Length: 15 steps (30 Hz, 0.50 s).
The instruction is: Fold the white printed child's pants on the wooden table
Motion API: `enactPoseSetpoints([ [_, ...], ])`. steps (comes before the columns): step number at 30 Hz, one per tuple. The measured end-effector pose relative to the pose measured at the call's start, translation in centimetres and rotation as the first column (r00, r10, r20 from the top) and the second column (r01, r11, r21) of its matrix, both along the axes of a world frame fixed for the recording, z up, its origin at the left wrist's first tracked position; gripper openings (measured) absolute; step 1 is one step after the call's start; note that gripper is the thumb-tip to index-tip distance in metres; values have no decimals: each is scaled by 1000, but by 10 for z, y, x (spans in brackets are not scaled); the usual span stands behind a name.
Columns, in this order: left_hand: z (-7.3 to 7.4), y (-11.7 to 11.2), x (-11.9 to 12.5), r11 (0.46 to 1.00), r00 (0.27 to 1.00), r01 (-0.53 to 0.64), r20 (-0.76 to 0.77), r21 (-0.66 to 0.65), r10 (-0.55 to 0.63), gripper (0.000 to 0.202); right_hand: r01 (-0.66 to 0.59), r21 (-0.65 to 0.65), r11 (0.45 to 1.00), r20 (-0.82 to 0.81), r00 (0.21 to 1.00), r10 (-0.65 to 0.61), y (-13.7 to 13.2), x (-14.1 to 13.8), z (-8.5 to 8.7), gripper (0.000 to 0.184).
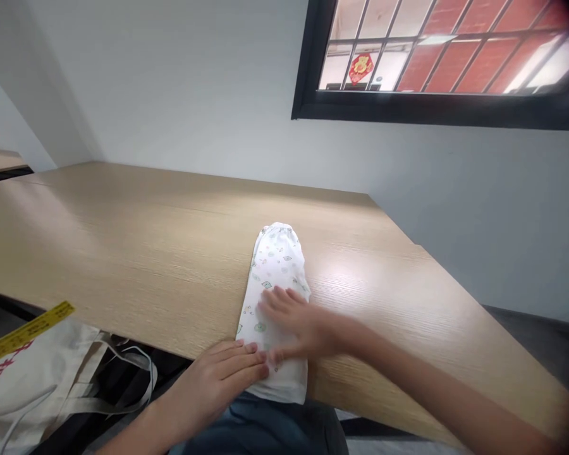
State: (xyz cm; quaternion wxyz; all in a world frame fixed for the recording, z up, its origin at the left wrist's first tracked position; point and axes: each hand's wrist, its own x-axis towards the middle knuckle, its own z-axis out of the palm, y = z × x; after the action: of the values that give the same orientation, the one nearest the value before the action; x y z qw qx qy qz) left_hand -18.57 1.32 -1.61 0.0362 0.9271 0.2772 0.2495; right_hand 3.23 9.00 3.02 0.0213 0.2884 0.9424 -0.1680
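Note:
A folded white garment [277,262] with a small leaf print lies lengthwise on the wooden table, its gathered, elastic-looking end pointing away from me. It looks like small pants, though the folds hide its full shape. Its near end hangs slightly over the table's front edge. My left hand [222,373] rests flat on the near left part of the cloth, fingers stretched out. Across the middle of the garment lies my right hand [298,322], palm down with fingers spread and a little blurred. Neither hand grips the fabric.
The light wooden table [146,246] runs back to a grey wall. At lower left, below the table edge, is a cream tote bag [42,373] with cords and a yellow printed strip [28,332]. A dark-framed window [436,104] is at upper right.

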Motion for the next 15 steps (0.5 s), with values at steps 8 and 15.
enactPoseSetpoints([
  [8, 39, 33, 11, 988, 992, -118, -48, -102, 114, 27, 184, 80, 980, -140, 975, -171, -54, 25, 2, 29],
  [15, 74, -11, 4, 909, 994, -111, -47, -401, 100, 25, 343, -197, 919, -238, 892, -384, -86, 25, 29, 34],
])
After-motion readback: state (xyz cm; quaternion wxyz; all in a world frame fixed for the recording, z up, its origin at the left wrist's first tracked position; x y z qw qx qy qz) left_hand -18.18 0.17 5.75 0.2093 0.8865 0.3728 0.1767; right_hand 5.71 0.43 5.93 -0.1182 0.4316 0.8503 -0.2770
